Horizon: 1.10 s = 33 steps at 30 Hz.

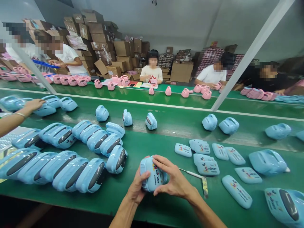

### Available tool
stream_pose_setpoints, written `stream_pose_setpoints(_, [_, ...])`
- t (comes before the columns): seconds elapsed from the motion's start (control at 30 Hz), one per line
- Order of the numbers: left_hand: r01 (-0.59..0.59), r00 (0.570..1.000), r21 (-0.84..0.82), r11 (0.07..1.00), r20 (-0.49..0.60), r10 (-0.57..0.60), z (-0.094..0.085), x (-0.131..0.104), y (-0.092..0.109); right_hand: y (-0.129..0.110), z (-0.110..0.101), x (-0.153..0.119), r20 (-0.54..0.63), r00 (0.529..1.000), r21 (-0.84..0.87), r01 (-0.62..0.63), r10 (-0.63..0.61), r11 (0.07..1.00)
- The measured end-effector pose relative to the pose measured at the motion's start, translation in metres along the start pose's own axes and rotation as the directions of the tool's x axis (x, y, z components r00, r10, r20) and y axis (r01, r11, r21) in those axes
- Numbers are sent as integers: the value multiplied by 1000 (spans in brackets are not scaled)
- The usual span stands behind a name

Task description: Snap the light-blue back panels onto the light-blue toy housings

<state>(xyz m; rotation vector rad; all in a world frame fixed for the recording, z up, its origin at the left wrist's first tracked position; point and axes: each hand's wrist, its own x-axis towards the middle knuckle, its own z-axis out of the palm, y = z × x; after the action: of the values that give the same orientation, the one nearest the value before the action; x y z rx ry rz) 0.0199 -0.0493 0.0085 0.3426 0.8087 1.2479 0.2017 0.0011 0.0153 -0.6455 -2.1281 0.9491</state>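
A light blue plastic case (150,182) with a Mickey print is held above the green table, between both hands. My left hand (139,185) grips its left side, thumb across the front. My right hand (172,179) is curved round its top and right side, with the fingers at the upper edge and the thumb low. To the right lie several printed blue panels (207,167) and a screwdriver (194,174) with a white handle. Rows of blue cases with dark oval windows (91,175) stand at the left.
Blue cases (151,121) sit spaced along the belt (166,128) ahead. Another person's hand (35,105) touches cases at the far left. More blue cases (268,161) stand at the right. People sit across a line of pink cases (151,91); white posts (251,57) rise between.
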Motion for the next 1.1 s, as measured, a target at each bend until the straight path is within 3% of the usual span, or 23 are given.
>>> stream_pose_setpoints(0.17, [40,999,-39,998,3,-40,-7,5,-1,-4,3,2,-5,1000,-21,-23,23,1000])
stream_pose_setpoints(0.37, [205,978,-211,956,6,-208,-21,13,-7,-7,-18,-8,29,996,229,-93,89,969])
stream_pose_setpoints(0.5, [212,977,-231,950,72,-200,-27,13,-6,-12,-26,-11,-19,997,148,-67,70,987])
stream_pose_setpoints(0.7, [128,992,-95,987,16,-127,-15,10,-9,-7,-3,-1,102,992,-103,85,-74,991])
stream_pose_setpoints(0.83, [34,997,8,999,-62,-33,-4,1,-6,-2,-3,-2,79,990,-125,124,-115,984])
stream_pose_setpoints(1.1, [29,995,74,997,-96,-22,2,-8,-4,-1,-2,-8,77,993,-129,104,-95,986])
